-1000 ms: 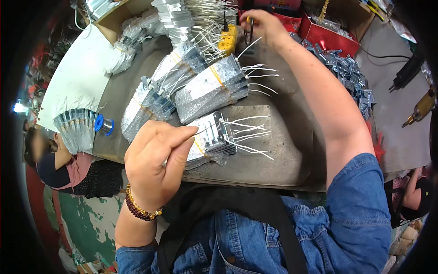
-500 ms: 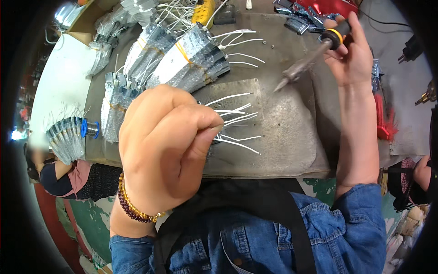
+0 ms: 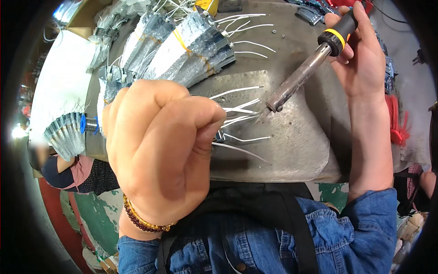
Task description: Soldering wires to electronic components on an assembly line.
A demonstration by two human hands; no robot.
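Note:
My right hand (image 3: 367,68) grips the black and yellow handle of a soldering iron (image 3: 301,75). The iron slants down to the left, its tip close to the ends of several white wires (image 3: 246,137). Those wires stick out to the right from beneath my left hand (image 3: 157,137) and over a worn metal sheet (image 3: 292,155). Thumb and forefinger of the left hand are pinched together near the wires; what they hold is hidden. A small dark part shows just under the fingertips, mostly covered by the hand.
Bubble-wrapped bundles (image 3: 196,45) with white leads lie beyond my left hand. A solder spool (image 3: 90,124) and a fanned bundle (image 3: 66,134) are at the left. Blue metallic pieces (image 3: 310,16) lie far right, a red bristly object (image 3: 398,123) beyond my right forearm. Another person (image 3: 73,173) sits left.
The soldering iron has come down and left, its tip now near the white wires. My left hand stays pinched at about the same place. The whole view has shifted slightly.

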